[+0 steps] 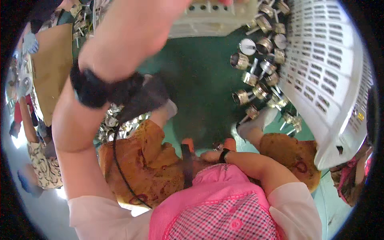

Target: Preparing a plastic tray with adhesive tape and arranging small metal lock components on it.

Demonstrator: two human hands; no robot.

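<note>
My left arm crosses the upper left, a black band round its wrist. Beyond the band my left hand (136, 30) is blurred, and its fingers pass out of the top edge by a pale plastic crate (212, 29). A dark, blurred piece (146, 98) hangs at that wrist, with a black cord below. Low in the middle, between my knees, my right hand (210, 156) looks closed. Two orange ends (187, 144) stand on either side of it, and a small shiny bit shows close to its fingers. What it grips cannot be made out.
Silvery cup-shaped metal parts with stems (260, 68) lie heaped on the green floor at right; more (110, 122) lie left of my knee. A white slotted basket (324, 60) stands at right. Brown cardboard (52, 68) is at left, near another person's patterned clothing (46, 166).
</note>
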